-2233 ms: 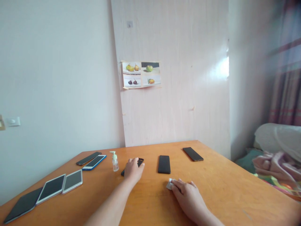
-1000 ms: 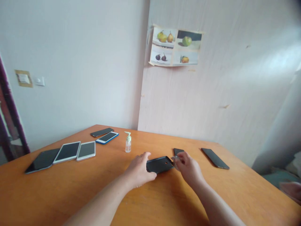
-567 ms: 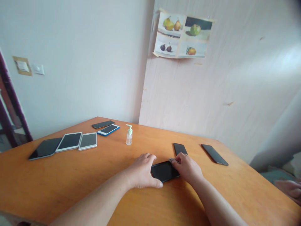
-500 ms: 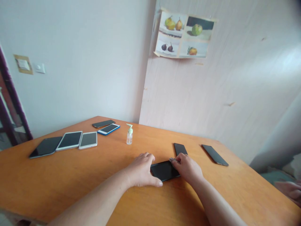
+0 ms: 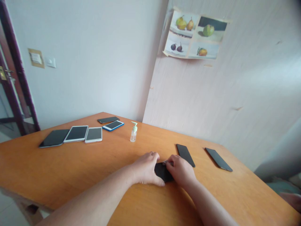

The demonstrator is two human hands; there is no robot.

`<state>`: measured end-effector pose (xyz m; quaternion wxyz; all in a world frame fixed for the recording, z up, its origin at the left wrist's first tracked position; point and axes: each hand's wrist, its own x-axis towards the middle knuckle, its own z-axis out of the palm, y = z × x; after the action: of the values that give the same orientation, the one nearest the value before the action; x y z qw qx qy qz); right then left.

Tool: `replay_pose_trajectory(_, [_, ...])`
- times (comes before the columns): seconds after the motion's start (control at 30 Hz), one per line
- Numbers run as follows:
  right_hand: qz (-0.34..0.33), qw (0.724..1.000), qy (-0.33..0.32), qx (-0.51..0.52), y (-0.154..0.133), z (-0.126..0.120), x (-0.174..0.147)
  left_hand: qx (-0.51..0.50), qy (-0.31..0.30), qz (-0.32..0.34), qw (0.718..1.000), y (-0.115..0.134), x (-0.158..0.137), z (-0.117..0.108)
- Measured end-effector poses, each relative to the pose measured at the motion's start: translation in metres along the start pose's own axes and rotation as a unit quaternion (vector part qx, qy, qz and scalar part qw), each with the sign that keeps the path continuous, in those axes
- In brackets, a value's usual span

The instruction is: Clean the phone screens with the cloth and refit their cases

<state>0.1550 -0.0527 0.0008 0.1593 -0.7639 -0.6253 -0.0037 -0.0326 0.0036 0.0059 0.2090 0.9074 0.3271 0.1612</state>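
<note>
A black smartphone (image 5: 162,172) lies screen up on the wooden table, partly covered by both hands. My left hand (image 5: 148,169) grips its left end, thumb along the near edge and fingers at the far edge. Curled over the screen, my right hand (image 5: 180,169) presses down with its fingers closed. Something small and greyish shows at those fingertips, too little to name. Just beyond the right hand lies another dark phone (image 5: 185,155).
Farther right is one more dark phone (image 5: 218,159). A clear pump bottle (image 5: 133,135) stands past my hands. At the left lie a dark tablet (image 5: 54,138), a white tablet (image 5: 76,134), a smaller white device (image 5: 94,134), a blue-edged phone (image 5: 113,125) and a dark phone (image 5: 108,120).
My right hand has slid left across the phone's screen, closer to my left hand, which keeps its grip. The camera view has shifted slightly left.
</note>
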Motion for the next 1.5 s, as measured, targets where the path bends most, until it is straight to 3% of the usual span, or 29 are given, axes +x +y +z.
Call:
replay_pose_trajectory(0.1, [0.113, 0.991, -0.002, -0.066, 0.027, -0.010, 0.007, -0.005, -0.003, -0.004, 1.000, 0.000, 0.000, -0.001])
replay_pose_trajectory(0.17, [0.138, 0.987, -0.006, -0.076, 0.032, -0.011, 0.008, -0.004, 0.001, -0.003, 1.000, 0.000, 0.000, 0.000])
replay_pose_trajectory(0.23, [0.102, 0.994, -0.001, -0.048, 0.025, -0.007, 0.004, 0.002, 0.003, -0.002, 1.000, 0.000, 0.001, 0.001])
replay_pose_trajectory(0.37, [-0.058, 0.996, -0.024, 0.057, -0.007, 0.008, -0.004, 0.009, 0.007, 0.001, 1.000, -0.001, 0.002, 0.002])
replay_pose_trajectory(0.43, [-0.077, 0.995, -0.032, 0.061, -0.012, 0.008, -0.005, 0.010, 0.005, 0.001, 1.000, -0.001, 0.002, 0.001])
replay_pose_trajectory(0.6, [0.089, 0.994, -0.002, -0.060, 0.023, -0.008, 0.004, 0.010, -0.010, 0.004, 1.000, 0.000, 0.001, -0.002])
replay_pose_trajectory(0.67, [0.109, 0.992, 0.000, -0.067, 0.032, -0.011, 0.005, 0.011, -0.014, 0.011, 1.000, 0.000, 0.001, -0.003])
replay_pose_trajectory(0.8, [-0.011, 0.999, -0.013, 0.042, 0.012, -0.006, -0.002, 0.015, -0.015, 0.006, 1.000, 0.000, 0.001, -0.003])
replay_pose_trajectory(0.9, [-0.107, 0.982, -0.095, 0.122, -0.009, -0.007, -0.012, 0.010, -0.021, 0.010, 1.000, -0.001, 0.002, -0.003])
replay_pose_trajectory(1.03, [-0.087, 0.958, -0.216, 0.165, -0.008, -0.015, -0.019, 0.008, -0.019, 0.024, 1.000, -0.001, 0.002, -0.002])
replay_pose_trajectory(1.1, [-0.071, 0.961, -0.205, 0.169, -0.004, -0.014, -0.018, 0.012, -0.016, 0.027, 0.999, 0.000, 0.002, -0.002])
replay_pose_trajectory(1.23, [-0.092, 0.979, -0.085, 0.157, -0.013, -0.001, -0.012, 0.023, -0.022, 0.022, 0.999, 0.003, 0.002, -0.002])
replay_pose_trajectory(1.3, [-0.103, 0.980, -0.062, 0.159, -0.020, 0.004, -0.010, 0.025, -0.023, 0.018, 0.999, 0.004, 0.002, -0.002])
replay_pose_trajectory(1.4, [-0.126, 0.973, -0.077, 0.177, -0.022, 0.000, -0.009, 0.013, -0.017, 0.020, 1.000, 0.002, 0.002, -0.002])
replay_pose_trajectory(1.5, [-0.134, 0.949, -0.178, 0.223, -0.009, -0.014, -0.013, -0.001, -0.012, 0.021, 1.000, 0.001, 0.002, -0.001])
